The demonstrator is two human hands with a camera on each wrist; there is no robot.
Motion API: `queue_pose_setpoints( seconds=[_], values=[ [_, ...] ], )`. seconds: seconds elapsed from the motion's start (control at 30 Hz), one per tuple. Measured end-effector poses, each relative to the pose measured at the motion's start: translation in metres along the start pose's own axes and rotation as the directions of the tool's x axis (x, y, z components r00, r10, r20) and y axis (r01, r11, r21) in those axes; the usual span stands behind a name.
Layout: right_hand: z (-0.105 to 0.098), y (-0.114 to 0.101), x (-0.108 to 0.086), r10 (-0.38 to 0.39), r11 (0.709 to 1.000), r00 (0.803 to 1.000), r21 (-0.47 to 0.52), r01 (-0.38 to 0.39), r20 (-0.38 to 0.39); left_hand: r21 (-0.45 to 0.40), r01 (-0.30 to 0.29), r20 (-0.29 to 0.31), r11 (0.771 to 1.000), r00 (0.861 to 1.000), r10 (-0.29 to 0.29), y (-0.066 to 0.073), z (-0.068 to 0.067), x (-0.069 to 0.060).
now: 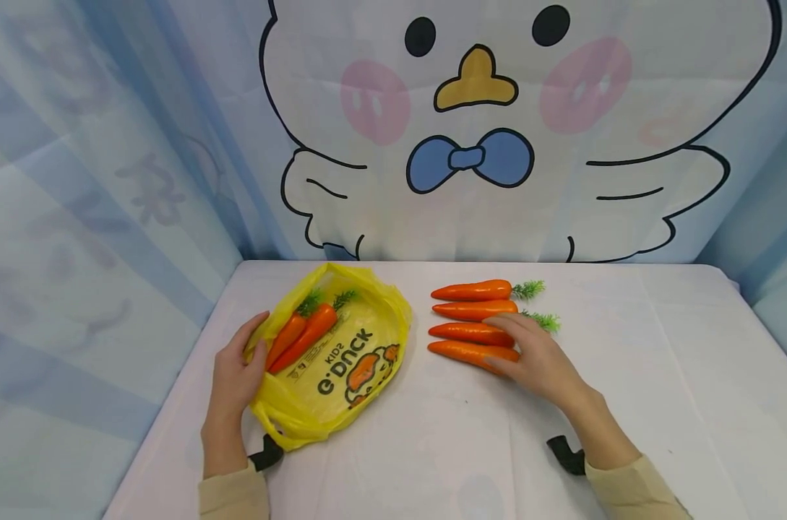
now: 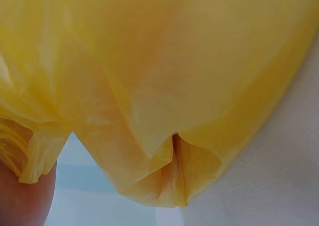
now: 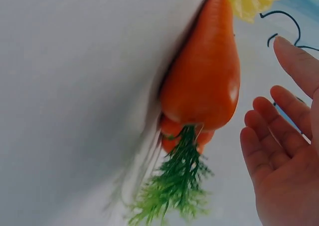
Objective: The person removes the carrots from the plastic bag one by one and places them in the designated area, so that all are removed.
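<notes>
The right hand [image 1: 538,360] is open, fingers extended above the row of four carrots [image 1: 459,331], at the right ends of the nearer ones; contact with a carrot cannot be confirmed. The left hand [image 1: 237,372] grips the left rim of the yellow bag [image 1: 395,310] between thumb and fingers. Inside the bag, two carrots [image 1: 306,341] lie side by side, green tops directed away from the person. The row lies to the right of the bag, tips facing it. Bag and row rest on the white worktop [image 1: 432,455]. Behind it hangs a printed backdrop [image 1: 471,224] showing a blue bow tie.
</notes>
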State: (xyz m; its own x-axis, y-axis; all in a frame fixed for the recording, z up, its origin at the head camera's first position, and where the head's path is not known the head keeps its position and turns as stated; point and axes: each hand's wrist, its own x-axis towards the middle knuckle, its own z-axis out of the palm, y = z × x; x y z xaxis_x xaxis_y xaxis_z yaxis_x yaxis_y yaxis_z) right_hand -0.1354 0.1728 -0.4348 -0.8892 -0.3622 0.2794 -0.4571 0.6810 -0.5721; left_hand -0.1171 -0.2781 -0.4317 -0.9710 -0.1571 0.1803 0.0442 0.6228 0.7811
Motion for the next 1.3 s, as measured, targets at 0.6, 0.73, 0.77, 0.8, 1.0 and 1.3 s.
queue_pose_setpoints(
  seconds=[0.6, 0.73, 0.77, 0.8, 1.0, 1.3],
  values=[
    [0.021, -0.035, 0.046, -0.034, 0.995, 0.998, 0.093, 0.029, 0.053, 0.001, 0.007, -0.004, 1.000, 1.000, -0.007, 0.000, -0.001, 0.000],
    [0.028, -0.045, 0.057, -0.066, 0.993, 0.996, 0.101, 0.059, 0.061, 0.008, -0.002, -0.006, 1.000, 1.000, 0.002, -0.001, -0.001, 0.000],
    [0.030, -0.047, 0.060, -0.080, 0.992, 0.995, 0.102, 0.073, 0.061, 0.007, -0.006, -0.007, 1.000, 1.000, 0.006, -0.001, -0.001, 0.001],
    [0.032, -0.050, 0.063, -0.093, 0.991, 0.994, 0.103, 0.086, 0.063, 0.008, -0.008, -0.007, 1.000, 1.000, 0.008, -0.001, -0.001, 0.001],
    [0.047, -0.064, 0.083, -0.176, 0.980, 0.980, 0.109, 0.166, 0.092, 0.002, -0.014, -0.007, 1.000, 1.000, 0.014, 0.002, -0.001, 0.002],
    [0.067, -0.087, 0.104, -0.152, 0.984, 0.966, 0.124, 0.128, 0.211, 0.005, 0.002, -0.003, 1.000, 1.000, -0.002, 0.002, -0.001, 0.000]
  ],
)
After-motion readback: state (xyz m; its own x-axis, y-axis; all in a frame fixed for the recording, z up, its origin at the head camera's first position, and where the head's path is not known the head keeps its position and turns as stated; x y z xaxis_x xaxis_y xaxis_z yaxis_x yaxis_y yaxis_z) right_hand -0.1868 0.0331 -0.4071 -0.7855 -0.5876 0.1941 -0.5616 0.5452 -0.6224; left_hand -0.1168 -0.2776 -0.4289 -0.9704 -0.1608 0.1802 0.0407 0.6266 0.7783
